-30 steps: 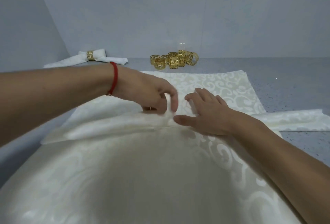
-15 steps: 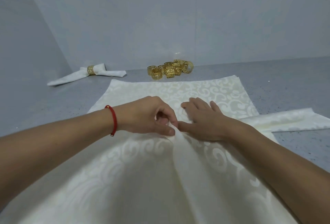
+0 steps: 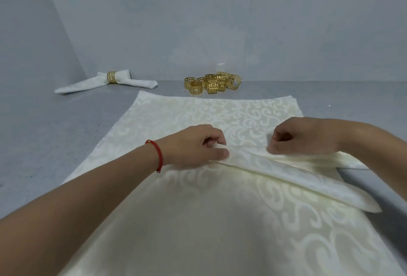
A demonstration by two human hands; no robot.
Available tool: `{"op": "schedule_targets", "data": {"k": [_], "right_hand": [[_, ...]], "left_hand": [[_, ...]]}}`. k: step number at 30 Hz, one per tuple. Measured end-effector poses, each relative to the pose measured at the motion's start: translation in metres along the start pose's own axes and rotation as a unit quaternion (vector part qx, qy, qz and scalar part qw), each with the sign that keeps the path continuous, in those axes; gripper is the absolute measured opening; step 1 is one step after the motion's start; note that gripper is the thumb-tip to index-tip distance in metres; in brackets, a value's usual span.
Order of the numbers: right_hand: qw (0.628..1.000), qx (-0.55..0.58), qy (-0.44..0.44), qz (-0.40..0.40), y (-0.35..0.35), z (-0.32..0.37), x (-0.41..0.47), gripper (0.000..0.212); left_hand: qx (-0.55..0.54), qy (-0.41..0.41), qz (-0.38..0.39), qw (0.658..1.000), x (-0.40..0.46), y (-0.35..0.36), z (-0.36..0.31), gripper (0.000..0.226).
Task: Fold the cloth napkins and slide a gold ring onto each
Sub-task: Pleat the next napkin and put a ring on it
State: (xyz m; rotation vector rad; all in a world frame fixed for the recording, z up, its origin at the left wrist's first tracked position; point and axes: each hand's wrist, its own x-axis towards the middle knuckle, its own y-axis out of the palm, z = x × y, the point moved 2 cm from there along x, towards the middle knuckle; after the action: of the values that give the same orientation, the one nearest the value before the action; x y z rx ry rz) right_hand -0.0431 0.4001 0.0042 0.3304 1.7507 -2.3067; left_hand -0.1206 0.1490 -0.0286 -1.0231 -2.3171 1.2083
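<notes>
Now the hands have drawn apart: half a second ago they met at one pinch of cloth, and the left hand (image 3: 198,148) and right hand (image 3: 293,138) each pinch the napkin (image 3: 253,159) at separate points, stretching it into a long folded band that trails toward the tabletop's (image 3: 44,139) right edge. That suggests the fold is taking shape, though ringing is not yet begun. The band lies across a flat stack (image 3: 220,115) of napkins in the middle of the tabletop; how many are stacked I cannot tell. One finished napkin (image 3: 105,82) with its ring rests near the far left corner. Loose rings (image 3: 212,83) cluster at the far edge, perhaps eight.
</notes>
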Motion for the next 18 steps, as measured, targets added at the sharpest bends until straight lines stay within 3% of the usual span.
{"op": "schedule_targets", "data": {"k": [7, 12, 14, 16, 18], "right_hand": [[0.996, -0.084, 0.031, -0.021, -0.002, 0.028, -0.002, 0.019], [0.958, -0.254, 0.019, -0.134, -0.001, 0.050, 0.016, 0.031], [0.963, -0.230, -0.015, -0.141, -0.003, 0.051, 0.022, 0.024], [0.983, -0.152, -0.064, -0.086, -0.006, 0.047, 0.026, 0.006], [0.992, -0.079, -0.088, -0.042, -0.016, 0.045, 0.024, 0.006]], "left_hand": [[0.017, 0.012, -0.076, 0.997, 0.000, 0.004, 0.002, 0.016], [0.051, 0.002, -0.134, 0.990, 0.010, -0.004, 0.003, 0.022], [0.036, -0.005, -0.156, 0.987, 0.012, -0.003, 0.009, 0.027], [0.025, -0.008, -0.177, 0.984, 0.013, 0.001, 0.013, 0.030], [0.023, -0.007, -0.195, 0.981, 0.014, 0.005, 0.016, 0.030]]}}
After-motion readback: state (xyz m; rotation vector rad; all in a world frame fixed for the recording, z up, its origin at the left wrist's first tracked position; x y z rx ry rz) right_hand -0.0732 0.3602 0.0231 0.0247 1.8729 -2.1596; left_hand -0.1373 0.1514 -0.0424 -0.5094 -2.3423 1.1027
